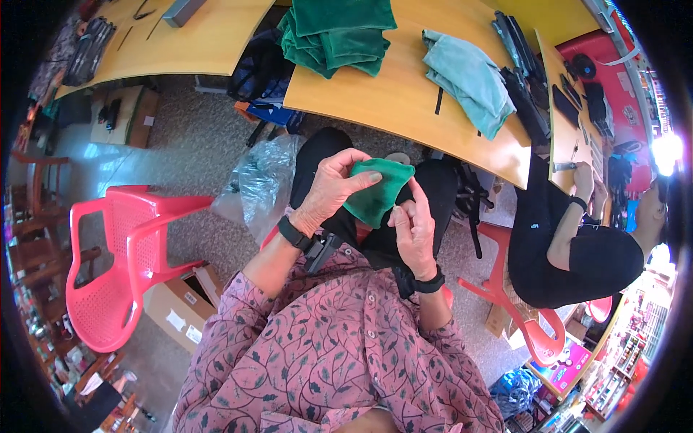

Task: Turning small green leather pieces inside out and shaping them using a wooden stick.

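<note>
A small piece of green velvety cloth, perhaps a pouch (377, 200), is held up above my lap. My left hand (338, 180) grips its left side, thumb on top and fingers tucked behind. At the right edge is my right hand (414, 232), its index finger along the cloth and its thumb close to the lower corner. On the table ahead lies a stack of darker green velvety pieces (339, 40). Right of that stack sits a pile of pale green pieces (469, 79).
The wooden table (361, 97) has its near edge just beyond my knees. A pink plastic chair (119, 267) and a clear plastic bag (263, 177) are to my left. On the right a person in black (577, 260) sits working at another table. A cardboard box (177, 307) stands behind the pink chair.
</note>
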`<action>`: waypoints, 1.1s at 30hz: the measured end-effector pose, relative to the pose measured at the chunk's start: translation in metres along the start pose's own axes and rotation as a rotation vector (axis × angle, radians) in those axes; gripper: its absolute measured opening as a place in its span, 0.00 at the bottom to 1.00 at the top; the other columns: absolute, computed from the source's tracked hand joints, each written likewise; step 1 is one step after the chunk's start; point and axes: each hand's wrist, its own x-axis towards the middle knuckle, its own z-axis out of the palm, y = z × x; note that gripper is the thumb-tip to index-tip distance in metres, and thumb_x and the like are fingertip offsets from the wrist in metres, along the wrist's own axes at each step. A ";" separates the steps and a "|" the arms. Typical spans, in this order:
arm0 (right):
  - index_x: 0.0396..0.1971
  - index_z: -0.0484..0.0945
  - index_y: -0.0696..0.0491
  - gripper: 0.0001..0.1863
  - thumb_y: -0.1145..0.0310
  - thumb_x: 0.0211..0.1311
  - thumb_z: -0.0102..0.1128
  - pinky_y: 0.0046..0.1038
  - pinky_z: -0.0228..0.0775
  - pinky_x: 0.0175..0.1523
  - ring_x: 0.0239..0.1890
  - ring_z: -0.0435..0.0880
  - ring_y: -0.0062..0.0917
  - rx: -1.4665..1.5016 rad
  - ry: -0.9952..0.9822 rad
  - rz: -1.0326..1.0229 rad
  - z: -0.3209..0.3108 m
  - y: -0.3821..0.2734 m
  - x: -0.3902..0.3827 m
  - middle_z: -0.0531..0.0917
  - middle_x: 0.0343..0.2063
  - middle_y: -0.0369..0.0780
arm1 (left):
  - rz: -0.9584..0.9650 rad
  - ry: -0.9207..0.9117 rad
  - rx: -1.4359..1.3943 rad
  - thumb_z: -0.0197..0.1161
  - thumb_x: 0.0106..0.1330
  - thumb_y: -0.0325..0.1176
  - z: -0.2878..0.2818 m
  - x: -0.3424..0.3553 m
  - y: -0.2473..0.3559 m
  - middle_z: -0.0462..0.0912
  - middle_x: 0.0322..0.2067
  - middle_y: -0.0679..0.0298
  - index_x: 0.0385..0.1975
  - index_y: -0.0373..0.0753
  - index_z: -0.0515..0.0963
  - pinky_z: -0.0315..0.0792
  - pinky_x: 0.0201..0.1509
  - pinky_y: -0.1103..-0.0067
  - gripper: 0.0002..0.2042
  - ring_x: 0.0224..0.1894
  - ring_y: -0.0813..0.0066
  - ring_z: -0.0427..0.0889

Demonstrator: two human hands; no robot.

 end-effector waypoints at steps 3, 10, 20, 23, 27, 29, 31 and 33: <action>0.66 0.58 0.60 0.28 0.82 0.65 0.49 0.21 0.72 0.32 0.23 0.77 0.18 -0.090 -0.017 -0.037 -0.002 -0.003 0.001 0.76 0.20 0.37 | 0.006 -0.069 0.056 0.69 0.62 0.27 0.005 -0.003 0.008 0.82 0.38 0.72 0.45 0.37 0.78 0.71 0.47 0.86 0.13 0.41 0.87 0.77; 0.60 0.66 0.59 0.23 0.81 0.65 0.50 0.22 0.72 0.31 0.24 0.79 0.19 -0.099 -0.071 -0.027 0.001 -0.012 0.003 0.78 0.21 0.38 | 0.039 -0.101 0.120 0.69 0.60 0.26 0.012 -0.004 0.014 0.81 0.40 0.70 0.55 0.38 0.73 0.71 0.51 0.83 0.22 0.44 0.85 0.76; 0.45 0.77 0.59 0.11 0.81 0.66 0.51 0.21 0.71 0.31 0.24 0.79 0.18 -0.085 0.021 -0.058 0.004 -0.009 0.003 0.78 0.22 0.36 | 0.290 0.041 0.179 0.76 0.52 0.32 0.010 0.002 -0.001 0.77 0.48 0.63 0.62 0.37 0.64 0.68 0.58 0.78 0.37 0.52 0.76 0.75; 0.45 0.78 0.58 0.13 0.83 0.62 0.53 0.24 0.72 0.31 0.25 0.80 0.23 -0.249 0.169 -0.190 0.003 -0.007 0.008 0.79 0.24 0.39 | 0.168 0.248 0.056 0.66 0.64 0.37 0.002 0.003 -0.002 0.78 0.44 0.64 0.50 0.35 0.72 0.70 0.52 0.81 0.19 0.46 0.79 0.75; 0.48 0.79 0.56 0.20 0.86 0.54 0.56 0.29 0.73 0.30 0.25 0.80 0.33 -0.496 0.249 -0.393 0.003 0.001 0.012 0.78 0.25 0.44 | -0.012 0.244 -0.041 0.56 0.72 0.44 0.003 -0.002 0.001 0.79 0.30 0.68 0.35 0.37 0.76 0.74 0.39 0.83 0.15 0.31 0.82 0.77; 0.48 0.79 0.55 0.20 0.85 0.54 0.57 0.30 0.73 0.30 0.25 0.79 0.34 -0.544 0.255 -0.415 0.006 0.004 0.011 0.77 0.25 0.43 | -0.077 0.129 -0.101 0.57 0.72 0.45 0.013 -0.007 0.009 0.79 0.28 0.69 0.34 0.37 0.76 0.73 0.34 0.85 0.15 0.28 0.85 0.77; 0.48 0.79 0.55 0.20 0.84 0.53 0.59 0.32 0.73 0.29 0.25 0.79 0.36 -0.618 0.256 -0.452 0.009 0.005 0.010 0.77 0.24 0.43 | -0.065 0.133 0.017 0.59 0.71 0.44 0.014 -0.005 0.003 0.79 0.28 0.70 0.34 0.37 0.76 0.72 0.34 0.86 0.14 0.29 0.86 0.76; 0.48 0.79 0.55 0.21 0.85 0.53 0.58 0.33 0.73 0.29 0.25 0.79 0.36 -0.604 0.240 -0.426 0.009 0.004 0.008 0.77 0.24 0.43 | -0.069 0.116 0.095 0.65 0.67 0.37 0.009 -0.003 -0.007 0.78 0.30 0.72 0.39 0.36 0.76 0.70 0.35 0.88 0.11 0.30 0.90 0.74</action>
